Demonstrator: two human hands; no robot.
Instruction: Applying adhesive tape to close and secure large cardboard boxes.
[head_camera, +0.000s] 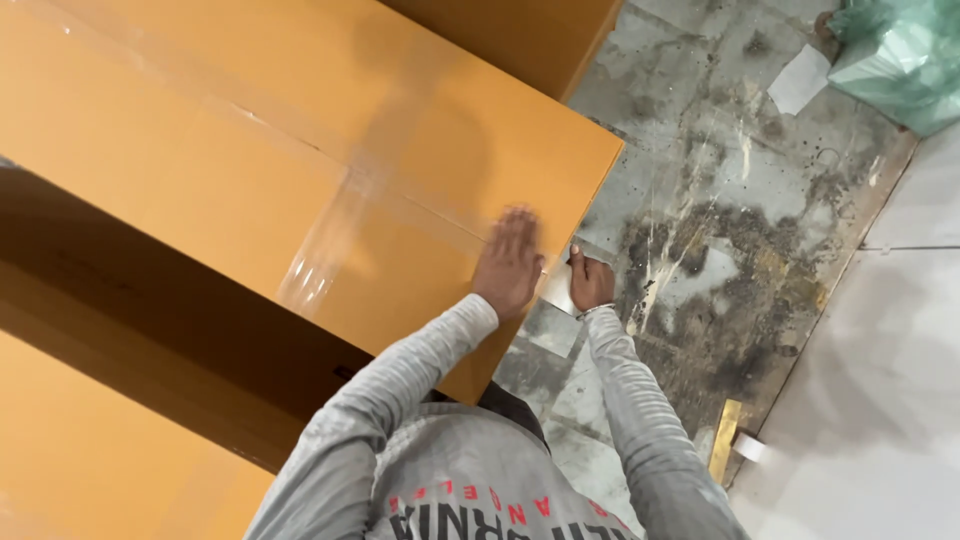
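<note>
Here the left hand (508, 262) lies flat, fingers together, pressing the strip of clear tape (345, 215) on top of the orange cardboard box (200, 170), close to its near edge. The tape's long axis runs from that palm across the lid. The right hand (590, 282), just beside it past the edge, seems closed on the tape end over the stained floor (720, 230).

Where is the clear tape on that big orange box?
In the head view, the clear tape crosses the top of the cardboard box, left of centre. The left hand presses flat near the box's edge, just right of it.
</note>
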